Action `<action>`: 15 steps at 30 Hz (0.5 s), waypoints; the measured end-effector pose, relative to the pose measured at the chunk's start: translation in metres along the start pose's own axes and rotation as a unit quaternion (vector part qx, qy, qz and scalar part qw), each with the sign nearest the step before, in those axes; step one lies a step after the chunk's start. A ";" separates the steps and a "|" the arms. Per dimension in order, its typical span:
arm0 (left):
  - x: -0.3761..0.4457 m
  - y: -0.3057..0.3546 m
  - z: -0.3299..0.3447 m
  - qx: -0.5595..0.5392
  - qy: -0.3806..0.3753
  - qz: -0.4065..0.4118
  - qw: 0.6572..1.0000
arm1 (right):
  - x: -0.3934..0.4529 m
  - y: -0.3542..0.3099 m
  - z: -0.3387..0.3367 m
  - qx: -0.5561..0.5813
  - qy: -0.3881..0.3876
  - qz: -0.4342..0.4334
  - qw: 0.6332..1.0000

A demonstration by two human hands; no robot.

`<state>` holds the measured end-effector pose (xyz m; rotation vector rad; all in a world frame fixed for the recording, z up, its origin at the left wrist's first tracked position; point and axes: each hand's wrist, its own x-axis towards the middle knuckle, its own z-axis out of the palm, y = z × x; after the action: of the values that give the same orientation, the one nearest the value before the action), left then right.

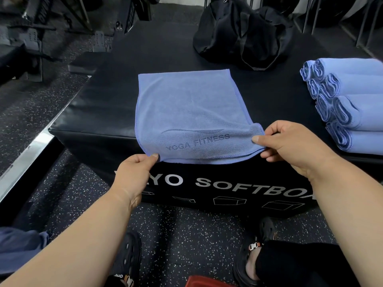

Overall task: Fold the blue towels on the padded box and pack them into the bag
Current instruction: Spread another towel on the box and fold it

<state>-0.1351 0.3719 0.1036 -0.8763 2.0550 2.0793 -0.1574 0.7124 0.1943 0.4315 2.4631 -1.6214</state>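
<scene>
A blue towel (188,108) printed "YOGA FITNESS" lies spread on the black padded box (99,104), its near edge hanging past the box's front. My left hand (132,175) pinches the towel's near left corner. My right hand (290,143) pinches the near right corner, lifted slightly off the box. Several rolled blue towels (348,104) are stacked at the right side of the box. A black bag (242,34) sits at the far edge of the box, behind the towel.
Gym equipment frames (31,38) stand at the far left on the speckled rubber floor (182,235). A metal rail (22,162) runs along the left of the box. My sandalled feet (257,247) are below the box front. Blue cloth (18,245) lies at the lower left.
</scene>
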 end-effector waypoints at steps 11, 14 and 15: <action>-0.009 0.008 0.015 -0.065 -0.011 -0.003 0.998 | 0.002 0.002 -0.002 0.009 -0.007 -0.002 1.000; -0.017 0.018 0.020 -0.091 -0.053 -0.037 0.994 | 0.002 0.003 -0.003 0.008 -0.010 -0.001 1.000; -0.019 0.020 0.019 -0.090 -0.057 -0.047 0.993 | 0.002 0.002 -0.003 0.010 -0.011 -0.001 1.000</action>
<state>-0.1347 0.3943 0.1281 -0.8379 1.7575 2.2344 -0.1582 0.7163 0.1929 0.4111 2.4348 -1.6427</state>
